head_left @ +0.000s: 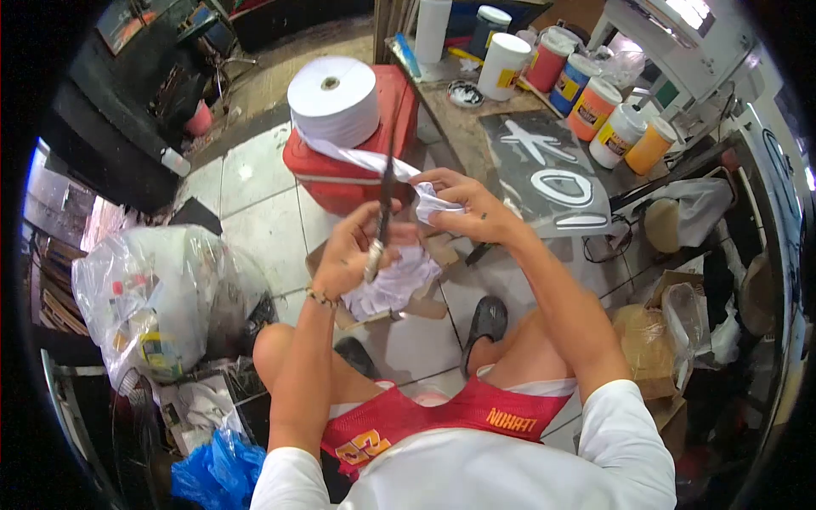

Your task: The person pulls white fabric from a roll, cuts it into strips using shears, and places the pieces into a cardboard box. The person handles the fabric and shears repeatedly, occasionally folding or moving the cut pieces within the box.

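Note:
My left hand [353, 246] holds a long, thin knife [387, 191], its dark blade pointing up and its pale, wrapped-looking handle lying across the palm and fingers. My right hand [476, 208] pinches a bunched part of a white fabric strip [365, 159]. That strip runs from a large white roll [333, 106] on a red cooler-like box [395, 119], passing behind the blade. Beneath both hands, a cardboard box [438, 297] contains a heap of white fabric [391, 276].
Paint jars [595, 106] and a dark stencil-like sheet [544, 170] occupy the bench at right. At left sits a clear plastic bag [161, 297] of containers, with a blue bag [219, 467] below. My sandalled feet [486, 327] rest on the tiles near the cardboard box.

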Demonstrator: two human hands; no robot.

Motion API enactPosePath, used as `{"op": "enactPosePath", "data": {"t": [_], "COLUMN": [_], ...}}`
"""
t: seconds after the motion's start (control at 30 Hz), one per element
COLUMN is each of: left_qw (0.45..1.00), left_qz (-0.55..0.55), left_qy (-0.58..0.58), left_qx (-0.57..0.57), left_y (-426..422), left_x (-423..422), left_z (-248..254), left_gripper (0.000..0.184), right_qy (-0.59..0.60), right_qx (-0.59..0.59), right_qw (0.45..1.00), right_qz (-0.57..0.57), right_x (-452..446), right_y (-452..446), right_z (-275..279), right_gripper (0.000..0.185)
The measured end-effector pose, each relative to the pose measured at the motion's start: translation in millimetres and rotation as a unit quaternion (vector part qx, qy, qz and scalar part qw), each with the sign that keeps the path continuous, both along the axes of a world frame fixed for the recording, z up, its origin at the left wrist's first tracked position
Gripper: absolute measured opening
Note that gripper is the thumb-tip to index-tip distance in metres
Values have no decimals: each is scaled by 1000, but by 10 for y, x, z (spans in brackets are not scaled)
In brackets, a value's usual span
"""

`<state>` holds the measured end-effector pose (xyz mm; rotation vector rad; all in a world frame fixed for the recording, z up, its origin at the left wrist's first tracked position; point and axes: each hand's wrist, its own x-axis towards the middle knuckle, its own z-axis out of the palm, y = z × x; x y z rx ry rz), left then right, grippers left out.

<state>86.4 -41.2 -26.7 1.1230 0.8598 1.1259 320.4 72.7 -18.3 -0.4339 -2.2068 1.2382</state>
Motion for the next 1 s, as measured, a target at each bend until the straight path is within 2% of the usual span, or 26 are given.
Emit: {"op": "enactPosePath", "data": {"t": [0.03, 0.13, 0.17, 0.27, 0.4, 0.5, 0.57, 0.6, 0.67, 0.7, 0.73, 0.8, 0.87, 0.9, 0.97, 1.0], "left_qw": [999, 998, 996, 992, 985, 981, 973, 972, 962, 960, 955, 946, 936, 931, 924, 918], "left_qz": [19, 56, 78, 113, 155, 180, 211, 214, 251, 255, 270, 292, 318, 334, 353, 373], "left_qy": [-14, -26, -28, -25, -6, 18, 43, 43, 30, 28, 8, -14, -38, -50, -63, -76], "left_qx": [21, 26, 38, 58, 69, 70, 83, 86, 105, 110, 120, 137, 143, 138, 130, 116], "left_y": [17, 48, 37, 24, 12, 2, 6, 12, 17, 17, 21, 21, 18, 9, 4, 2], "left_x": [-44, -225, -268, -370, -403, -407, -402, -408, -436, -465, -502, -592, -695, -739, -828, -865], "left_z": [22, -1, 1, 19, 87, 97, 106, 119, 147, 154, 152, 149, 146, 143, 120, 119], "left_gripper": [69, 72, 72, 73, 71, 67, 62, 62, 62, 62, 62, 62, 62, 60, 59, 58], "right_qy": [-15, -61, -82, -88, -99, -59, -51, -51, 2, 1, 2, -135, -240, -319, -296, -300], "right_qx": [49, 53, 86, 122, 76, 18, -30, -26, -72, -89, -82, -272, -305, -251, -238, -101], "right_qw": [999, 997, 993, 989, 992, 998, 990, 990, 960, 960, 962, 922, 916, 911, 925, 948], "right_qz": [-8, 4, 8, -11, -8, -29, -130, -127, -271, -266, -261, -242, -100, -71, 14, 28], "right_x": [-60, -216, -274, -396, -446, -421, -389, -387, -386, -363, -368, -422, -523, -658, -1096, -1369], "right_y": [-35, -168, -161, -195, -182, -125, -95, -89, -95, -57, -26, 43, 173, 151, 200, 315], "right_z": [-39, -192, -285, -469, -435, -408, -372, -364, -398, -467, -529, -659, -793, -640, -363, -172], "right_gripper": [20, 21, 27, 30, 32, 35, 44, 44, 62, 76, 76, 68, 53, 42, 39, 38]}}
